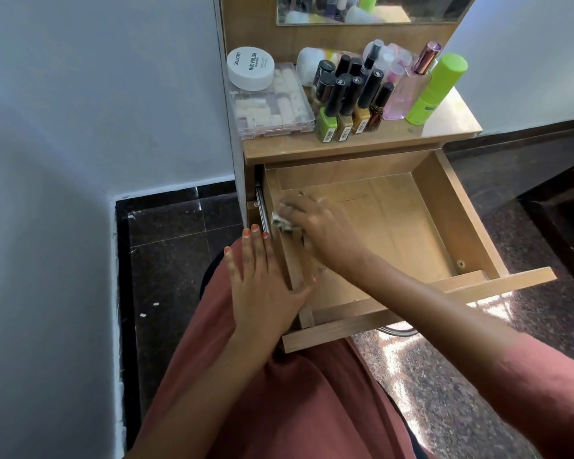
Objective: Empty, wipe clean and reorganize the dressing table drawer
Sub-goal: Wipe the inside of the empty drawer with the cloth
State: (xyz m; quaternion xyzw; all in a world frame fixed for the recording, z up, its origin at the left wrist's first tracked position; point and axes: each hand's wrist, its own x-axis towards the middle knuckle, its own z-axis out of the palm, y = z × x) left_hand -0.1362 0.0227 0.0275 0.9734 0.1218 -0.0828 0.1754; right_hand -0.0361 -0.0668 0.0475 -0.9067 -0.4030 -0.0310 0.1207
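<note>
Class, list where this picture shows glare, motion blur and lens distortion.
Head view: sunlight glares off the polished floor near the drawer front; the right hand and its cloth are smeared by motion blur, while the left hand is sharp; the wide-angle lens bows the wall edges.

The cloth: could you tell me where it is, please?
Head view: the cloth is under the right hand, on the open drawer's left wall, just beyond the left hand.
</note>
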